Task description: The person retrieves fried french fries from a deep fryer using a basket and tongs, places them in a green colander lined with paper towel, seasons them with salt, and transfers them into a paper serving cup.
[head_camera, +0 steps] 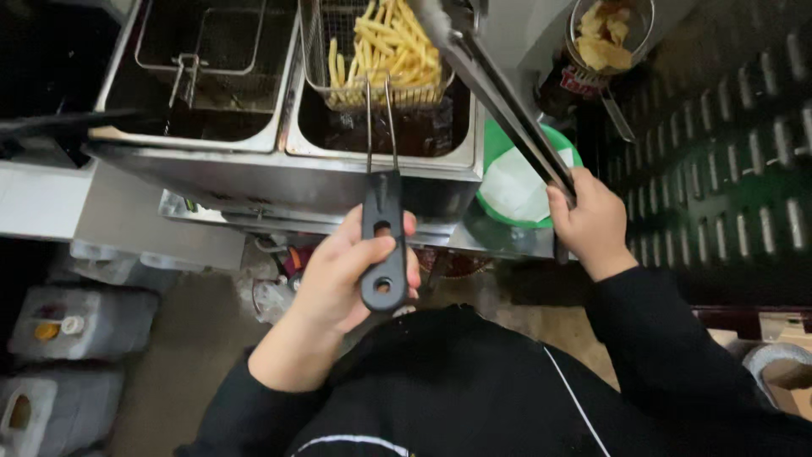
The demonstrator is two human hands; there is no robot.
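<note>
The left hand (351, 275) has its fingers wrapped round the black handle (383, 241) of the fry basket (385, 51), which sits over the fryer's (279, 161) right-hand well, full of fries. The right hand (592, 224) grips long metal tongs (499, 97). The basket looks stiff, hot and front-heavy, so the handle is the place to hold.

Tongs' (499, 93) tips beyond top edge

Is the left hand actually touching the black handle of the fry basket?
Touching. The head view shows the left hand wrapped around the black handle, with the fingers curling past its right edge.
</note>
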